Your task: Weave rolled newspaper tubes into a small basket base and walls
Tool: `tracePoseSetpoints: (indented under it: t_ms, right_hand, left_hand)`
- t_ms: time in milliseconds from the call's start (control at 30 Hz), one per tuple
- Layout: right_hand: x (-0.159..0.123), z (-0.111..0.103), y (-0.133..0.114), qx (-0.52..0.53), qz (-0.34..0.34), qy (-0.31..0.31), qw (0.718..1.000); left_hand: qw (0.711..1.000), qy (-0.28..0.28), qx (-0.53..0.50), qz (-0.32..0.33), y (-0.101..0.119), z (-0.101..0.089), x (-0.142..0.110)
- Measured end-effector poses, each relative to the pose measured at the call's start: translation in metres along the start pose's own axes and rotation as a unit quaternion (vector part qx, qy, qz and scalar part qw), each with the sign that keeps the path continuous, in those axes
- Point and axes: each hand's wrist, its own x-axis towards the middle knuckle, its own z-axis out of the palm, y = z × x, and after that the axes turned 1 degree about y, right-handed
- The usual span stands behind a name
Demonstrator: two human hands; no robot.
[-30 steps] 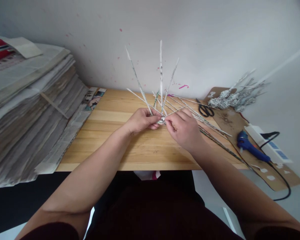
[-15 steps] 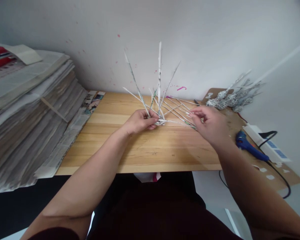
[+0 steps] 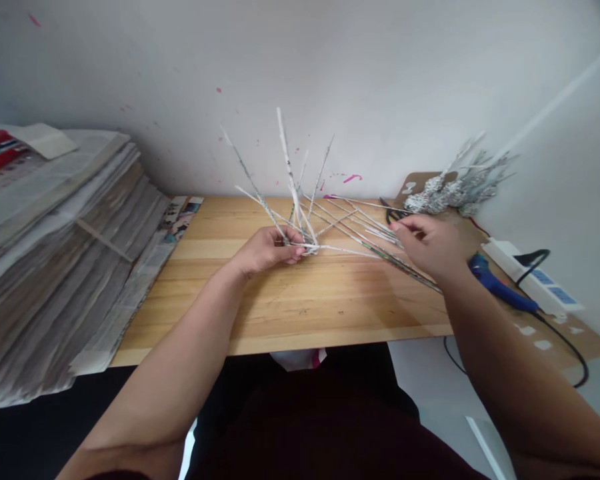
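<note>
My left hand [image 3: 275, 248] is closed on the base of a small woven piece [image 3: 310, 248] made of thin rolled-paper sticks. Several sticks fan upward from that base, the thickest being a white paper stick [image 3: 286, 150]. One thin stick [image 3: 347, 251] runs from the base toward the right, low over the table. My right hand [image 3: 423, 241] hovers at the right, thumb and forefinger pinched together beside a spread of loose paper sticks [image 3: 367, 220]. Whatever lies between its fingertips is too small to make out.
Tall stacks of newspaper [image 3: 70, 253] fill the left side of the wooden table [image 3: 290, 320]. On the right are a bundle of foil-like twisted pieces [image 3: 445, 193], a blue glue gun [image 3: 503, 287], a white power strip [image 3: 535, 277] and its cables. A wall stands behind.
My right hand has moved right, away from the woven piece, uncovering more loose sticks. The upright sticks lean further left, and the whole view has shifted slightly.
</note>
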Motion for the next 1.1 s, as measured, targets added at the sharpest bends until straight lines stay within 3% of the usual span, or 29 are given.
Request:
tracePoseSetpoints:
  t_ms: [133, 300, 600, 833, 933, 1100]
  right_hand:
    - [-0.021, 0.001, -0.031, 0.082, -0.05, -0.129, 0.987]
    - [-0.027, 0.0, -0.04, 0.155, -0.07, -0.226, 0.959]
    - [-0.035, 0.006, -0.051, 0.198, -0.036, -0.3, 0.932]
    - [-0.041, 0.037, -0.065, 0.278, 0.016, -0.37, 0.886]
    - [-0.039, 0.047, -0.07, 0.337, 0.027, -0.354, 0.872]
    - [-0.035, 0.047, -0.067, 0.309, -0.02, -0.371, 0.875]
  left_hand:
    - [1.0, 0.004, 0.012, -0.008, -0.001, 0.0, 0.0]
    - [1.0, -0.012, 0.021, 0.005, -0.001, -0.004, 0.0]
    - [0.986, -0.128, 0.107, -0.008, 0.0, -0.009, -0.002]
    - [0.971, -0.194, 0.14, -0.011, 0.003, -0.008, -0.004]
    - [0.969, -0.212, 0.127, -0.01, 0.005, -0.009, -0.005]
    - [0.969, -0.225, 0.103, -0.004, 0.007, -0.009, -0.006]
